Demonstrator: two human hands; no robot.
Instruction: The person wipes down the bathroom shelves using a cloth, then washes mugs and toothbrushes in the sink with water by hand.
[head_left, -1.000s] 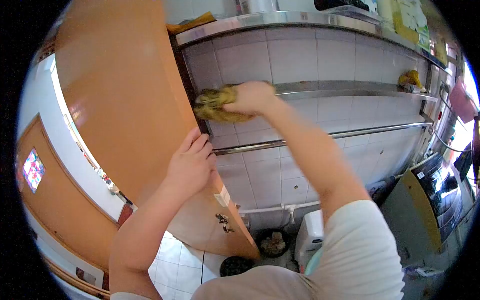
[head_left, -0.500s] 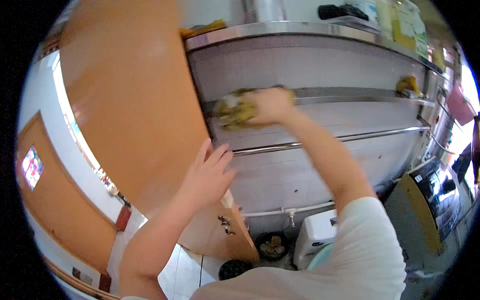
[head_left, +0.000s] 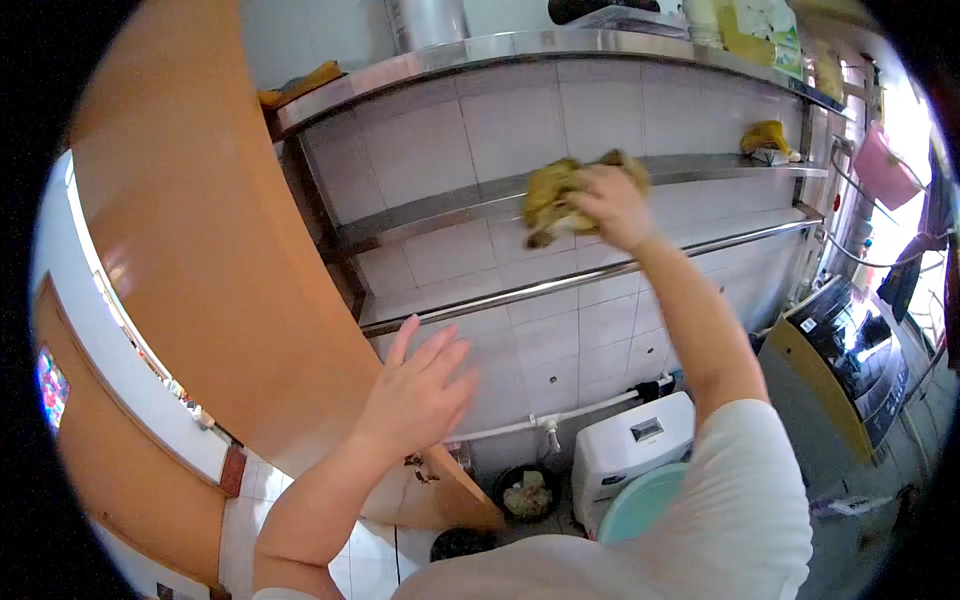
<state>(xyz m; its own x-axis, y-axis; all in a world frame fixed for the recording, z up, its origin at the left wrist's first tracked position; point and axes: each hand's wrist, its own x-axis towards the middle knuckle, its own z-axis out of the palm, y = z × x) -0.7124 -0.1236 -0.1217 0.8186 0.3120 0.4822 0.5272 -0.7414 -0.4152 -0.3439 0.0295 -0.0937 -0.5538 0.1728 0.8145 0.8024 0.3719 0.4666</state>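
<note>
My right hand (head_left: 612,205) grips a crumpled yellow-brown cloth (head_left: 555,200) against the front of the middle metal shelf (head_left: 430,218). Parts of the cloth hang below the shelf edge. My left hand (head_left: 418,388) is raised with its fingers spread and holds nothing. It hovers in front of the tiled wall, beside the edge of the orange-brown door (head_left: 250,300) and just below the left end of a metal rail (head_left: 520,292).
An upper metal shelf (head_left: 480,52) carries bottles and a dark object. Another yellow cloth (head_left: 765,137) lies at the middle shelf's right end. Below stand a white toilet tank (head_left: 625,445), a green basin (head_left: 645,500) and a bin (head_left: 527,495). A washing machine (head_left: 850,340) is at right.
My right hand has moved the cloth rightward along the middle shelf, away from its left end. My left hand has come off the door edge. The camera view has turned slightly right.
</note>
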